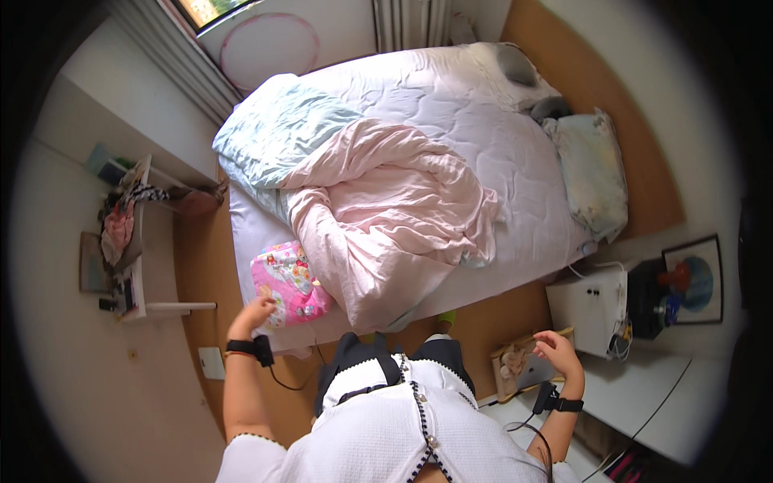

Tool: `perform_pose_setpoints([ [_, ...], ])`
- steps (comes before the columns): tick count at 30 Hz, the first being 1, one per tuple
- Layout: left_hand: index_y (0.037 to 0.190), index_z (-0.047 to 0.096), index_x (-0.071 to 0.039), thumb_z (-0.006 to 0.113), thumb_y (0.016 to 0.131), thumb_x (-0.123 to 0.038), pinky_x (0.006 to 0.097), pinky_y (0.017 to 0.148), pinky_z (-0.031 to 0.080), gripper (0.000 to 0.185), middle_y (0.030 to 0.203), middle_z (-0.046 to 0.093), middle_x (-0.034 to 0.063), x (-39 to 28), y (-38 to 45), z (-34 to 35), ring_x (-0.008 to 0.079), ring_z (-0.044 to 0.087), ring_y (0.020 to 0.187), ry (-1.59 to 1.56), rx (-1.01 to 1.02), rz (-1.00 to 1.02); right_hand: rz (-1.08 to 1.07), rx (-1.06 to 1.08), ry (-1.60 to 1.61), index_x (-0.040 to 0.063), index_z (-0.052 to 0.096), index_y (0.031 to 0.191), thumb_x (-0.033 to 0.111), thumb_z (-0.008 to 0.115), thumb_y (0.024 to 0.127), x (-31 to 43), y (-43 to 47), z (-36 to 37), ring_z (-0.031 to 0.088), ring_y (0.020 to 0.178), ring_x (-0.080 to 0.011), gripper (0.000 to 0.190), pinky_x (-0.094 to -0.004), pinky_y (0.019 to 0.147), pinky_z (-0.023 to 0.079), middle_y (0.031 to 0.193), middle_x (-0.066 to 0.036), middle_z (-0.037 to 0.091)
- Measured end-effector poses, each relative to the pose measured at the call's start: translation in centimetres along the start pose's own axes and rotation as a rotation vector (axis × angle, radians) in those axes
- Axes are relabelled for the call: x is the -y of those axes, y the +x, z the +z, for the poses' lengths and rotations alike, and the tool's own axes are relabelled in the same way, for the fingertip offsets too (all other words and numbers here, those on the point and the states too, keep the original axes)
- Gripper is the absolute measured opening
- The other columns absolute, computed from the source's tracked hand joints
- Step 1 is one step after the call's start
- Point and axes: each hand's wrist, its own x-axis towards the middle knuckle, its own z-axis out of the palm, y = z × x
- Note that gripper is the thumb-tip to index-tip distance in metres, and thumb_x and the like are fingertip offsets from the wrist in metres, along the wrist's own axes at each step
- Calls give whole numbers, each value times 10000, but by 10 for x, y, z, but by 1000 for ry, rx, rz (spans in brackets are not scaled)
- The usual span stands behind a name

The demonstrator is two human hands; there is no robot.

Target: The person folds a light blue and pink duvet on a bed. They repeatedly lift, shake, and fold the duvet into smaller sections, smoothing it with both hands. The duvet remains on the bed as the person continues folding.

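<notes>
My left hand (256,314) hovers by the near-left corner of the bed, its loosely curled fingers overlapping a folded pink patterned cloth (296,290) in my view. Whether they touch it is unclear, and no grip on it shows. Off to the right, my right hand (558,356) is raised and empty, with fingers bent and apart. A crumpled duvet (392,205) lies across the bed's left and middle, pale pink on one face and light blue on the other. Under it is a rumpled pale lilac sheet (519,163). Each wrist wears a black strap with a small cabled device.
Pillows (595,175) rest along the bed's right end. On the left stands a white desk (145,290) piled with clothes. To the right are a white cabinet (580,308), a wooden-framed box (507,374) and a framed picture (703,281). A hoop (270,51) leans against the far wall.
</notes>
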Motion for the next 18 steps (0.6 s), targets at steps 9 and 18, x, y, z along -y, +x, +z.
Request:
perform_pose_setpoints([
  [9,1131,612,5,599,905,-158,260,725,485,278,882,641,33,-181,-141,-69,106,571,815,-46,-213,59,104,55,105,-7,587,1121,102,560,930,-44,28,-153,616,719,-127,221,-259,664,505,821,-73,642],
  [18,1158,607,-15,593,916,-209,271,778,477,310,914,641,46,-231,-207,-29,133,582,865,28,-334,-36,574,416,-1,46,570,1149,159,567,940,-174,92,-175,642,537,-202,237,-290,465,493,802,-142,691],
])
